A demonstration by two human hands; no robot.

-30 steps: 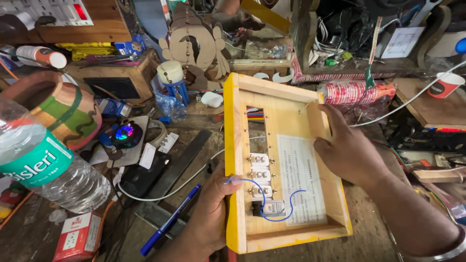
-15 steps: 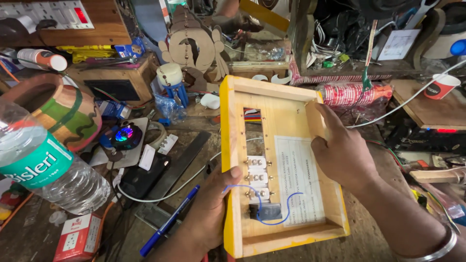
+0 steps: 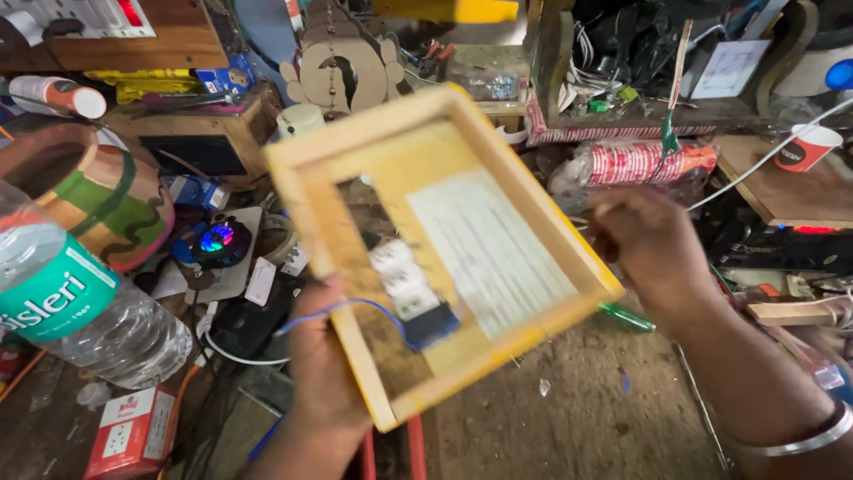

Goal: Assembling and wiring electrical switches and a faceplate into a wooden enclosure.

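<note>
Now, left fingers: left hand (image 3: 324,369) clenched on lower left rail of wooden frame box (image 3: 435,249), thumb over the edge, blurred.
Right fingers: right hand (image 3: 653,244) just beside the box's right rail; motion blur, cannot tell if it grips or has let go.
Box: held tilted above the tabletop (image 3: 577,427), open side up; white paper sheet (image 3: 489,249) inside, white switch parts (image 3: 400,276) in a row, blue wire (image 3: 355,307) looping out left.
Near right hand: green screwdriver (image 3: 626,317) on tabletop.
Left side: plastic water bottle (image 3: 75,302), painted clay pot (image 3: 98,200).
Far right: red paper cup (image 3: 804,147).
</note>
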